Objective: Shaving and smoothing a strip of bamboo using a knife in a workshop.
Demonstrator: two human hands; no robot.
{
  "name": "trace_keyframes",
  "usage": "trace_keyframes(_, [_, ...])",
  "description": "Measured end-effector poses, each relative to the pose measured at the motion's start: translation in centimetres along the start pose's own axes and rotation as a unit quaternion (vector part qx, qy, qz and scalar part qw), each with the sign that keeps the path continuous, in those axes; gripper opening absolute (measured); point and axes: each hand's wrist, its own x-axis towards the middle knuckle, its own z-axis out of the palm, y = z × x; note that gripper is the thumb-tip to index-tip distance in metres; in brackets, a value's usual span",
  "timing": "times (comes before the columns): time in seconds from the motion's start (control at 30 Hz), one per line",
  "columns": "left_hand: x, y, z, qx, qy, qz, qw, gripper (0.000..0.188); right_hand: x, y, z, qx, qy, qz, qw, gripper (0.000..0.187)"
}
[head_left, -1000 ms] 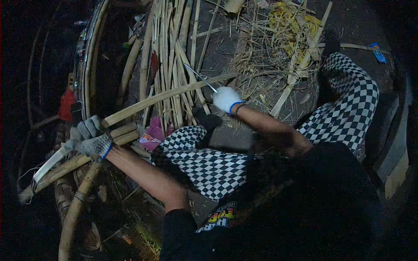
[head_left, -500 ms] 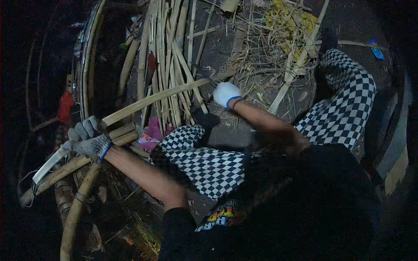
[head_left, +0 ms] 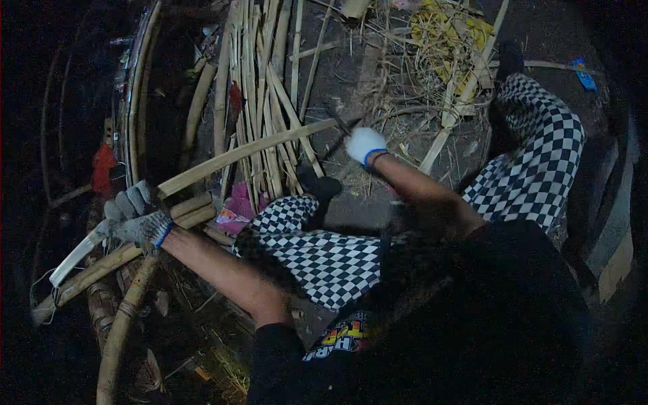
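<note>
My left hand (head_left: 131,219), in a grey knitted glove with a blue cuff, is closed around a long split bamboo strip (head_left: 250,152). The strip slants up to the right, and its pale near end juts out past my fist at the left. In a white glove with a blue cuff, my right hand (head_left: 366,144) is closed on a dark-bladed knife (head_left: 342,124). The knife's blade is at the far tip of the strip; its handle is hidden in my fist. Beneath the strip lies a bundle of pale split bamboo strips (head_left: 260,88).
Thick bamboo poles (head_left: 125,310) stand and cross at the lower left. Shavings (head_left: 418,88) heap over a yellow sheet (head_left: 442,23) at the upper right. A pink cloth (head_left: 237,206) lies by my checkered trouser leg (head_left: 331,260). A blue packet (head_left: 584,75) rests far right.
My right hand and the knife have moved a little to the right and slightly down, out to the strip's far tip. My left hand stays in place on the strip.
</note>
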Motion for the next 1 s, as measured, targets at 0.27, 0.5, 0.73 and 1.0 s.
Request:
trace_keyframes(0.27, [0.4,0.9,-1.6,-0.037,-0.036,-0.043,0.998,0.048,-0.3,-4.3,-0.2,0.119,0.103,-0.101,0.982,0.028])
trace_keyframes(0.5, [-1.6,-1.0,1.3,0.064,-0.011,-0.007,0.998,0.040,-0.8,7.1,3.9,0.025,-0.014,0.151,0.988,0.033])
trace_keyframes(0.73, [-2.1,4.0,6.3,0.083,0.042,0.071,0.993,0.044,1.3,2.9,1.7,0.103,0.056,0.107,0.987,0.034])
trace_keyframes(1.0, [-0.1,-0.4,4.8,0.018,-0.010,-0.030,0.999,0.039,1.5,1.7,2.3,0.092,0.041,0.093,0.991,0.038])
